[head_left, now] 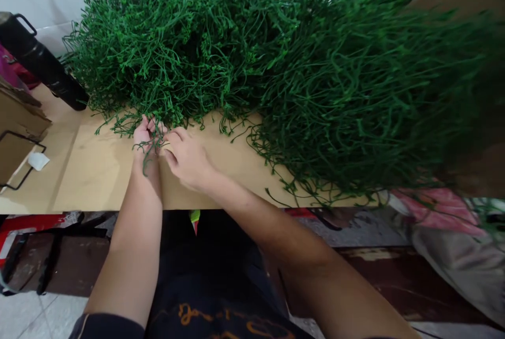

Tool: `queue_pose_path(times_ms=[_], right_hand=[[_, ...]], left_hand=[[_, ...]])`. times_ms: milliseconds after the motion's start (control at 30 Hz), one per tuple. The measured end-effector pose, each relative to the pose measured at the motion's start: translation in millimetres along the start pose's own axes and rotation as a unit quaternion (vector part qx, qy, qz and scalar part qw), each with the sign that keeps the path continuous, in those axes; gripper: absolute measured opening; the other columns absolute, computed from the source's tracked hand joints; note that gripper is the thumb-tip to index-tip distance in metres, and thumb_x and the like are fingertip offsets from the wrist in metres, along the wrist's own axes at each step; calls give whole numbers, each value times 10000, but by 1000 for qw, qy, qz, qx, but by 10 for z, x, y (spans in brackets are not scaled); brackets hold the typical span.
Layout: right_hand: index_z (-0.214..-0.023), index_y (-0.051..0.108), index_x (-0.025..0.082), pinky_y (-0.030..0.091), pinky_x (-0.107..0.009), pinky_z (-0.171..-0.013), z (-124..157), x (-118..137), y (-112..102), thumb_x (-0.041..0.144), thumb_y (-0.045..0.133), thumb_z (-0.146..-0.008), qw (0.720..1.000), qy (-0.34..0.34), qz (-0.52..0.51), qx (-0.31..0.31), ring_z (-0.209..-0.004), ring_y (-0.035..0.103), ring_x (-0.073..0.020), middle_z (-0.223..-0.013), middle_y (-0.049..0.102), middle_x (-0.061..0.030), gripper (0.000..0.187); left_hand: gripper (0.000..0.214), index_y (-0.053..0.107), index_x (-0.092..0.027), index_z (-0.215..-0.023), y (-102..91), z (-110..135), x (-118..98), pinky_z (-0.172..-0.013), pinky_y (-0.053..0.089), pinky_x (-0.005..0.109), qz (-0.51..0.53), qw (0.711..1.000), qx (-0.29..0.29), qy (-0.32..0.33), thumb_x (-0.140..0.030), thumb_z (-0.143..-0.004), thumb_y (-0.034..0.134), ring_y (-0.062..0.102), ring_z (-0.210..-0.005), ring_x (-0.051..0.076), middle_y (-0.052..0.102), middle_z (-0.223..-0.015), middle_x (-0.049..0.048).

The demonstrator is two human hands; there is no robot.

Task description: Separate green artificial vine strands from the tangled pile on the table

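My left hand (148, 131) is closed around a few thin green artificial plant stems (148, 156), whose loose ends hang over the wrist. Right beside it, my right hand (187, 160) has its thumb and forefinger curled toward those same stems; its fingertips meet the stems, though whether they pinch one is too small to make out. Behind both hands rises a big heap of green artificial stems (185, 49) with small forked tips. A second heap (366, 97) spreads along the right of the cardboard-covered table (100, 170).
A black bottle (43, 60) leans at the far left, near a cardboard box (19, 128) and a black wire frame (27, 183). A scrap of white paper (38, 160) lies there. Pink and grey cloth (445, 218) sits at the lower right, below the table's front edge.
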State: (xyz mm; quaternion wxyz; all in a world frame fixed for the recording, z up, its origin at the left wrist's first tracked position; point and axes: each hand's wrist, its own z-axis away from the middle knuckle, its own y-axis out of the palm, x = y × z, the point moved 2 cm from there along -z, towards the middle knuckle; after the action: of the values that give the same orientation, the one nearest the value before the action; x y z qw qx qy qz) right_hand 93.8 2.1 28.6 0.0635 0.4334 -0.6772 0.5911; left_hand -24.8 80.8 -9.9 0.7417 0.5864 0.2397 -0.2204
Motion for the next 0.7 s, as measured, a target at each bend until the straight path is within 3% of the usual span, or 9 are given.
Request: queue_pose_path(times_ms=[167,400,600,700], right_hand=[[-1118,537,51,411,-396,-874,-80,-97,183,198,402,-858,996,44,64,38,-1053,475,-276,-1146,502,-183,328],[-985,586,119,382,-298,-720,-23,-107,247,294,272,-935,991,70,58,98,-838,555,-194,-972,612,-119,363],[-806,581,129,333,-268,-655,94,13,293,244,324,-901,993,36,51,98,-717,540,-151,-807,626,-85,297],[-707,547,141,313,-265,-598,330,171,351,230,383,-854,992,-55,32,107,-615,483,-133,-692,587,-65,237]], left_hand=[[472,374,-192,-518,-6,-30,11,-426,277,243,10,1000,-5,-5,-360,-949,276,234,-382,76,248,-396,-59],[457,459,-161,-594,-2,-25,-13,-405,218,233,5,1000,-9,-22,-288,-968,229,202,-386,62,266,-438,-61],[423,421,-193,-605,37,23,5,-459,214,253,-68,997,5,29,-205,-966,200,166,-444,93,190,-496,-58],[375,373,-212,-632,33,62,-9,-500,222,264,-106,994,-3,41,-215,-966,204,182,-491,109,198,-534,-48]])
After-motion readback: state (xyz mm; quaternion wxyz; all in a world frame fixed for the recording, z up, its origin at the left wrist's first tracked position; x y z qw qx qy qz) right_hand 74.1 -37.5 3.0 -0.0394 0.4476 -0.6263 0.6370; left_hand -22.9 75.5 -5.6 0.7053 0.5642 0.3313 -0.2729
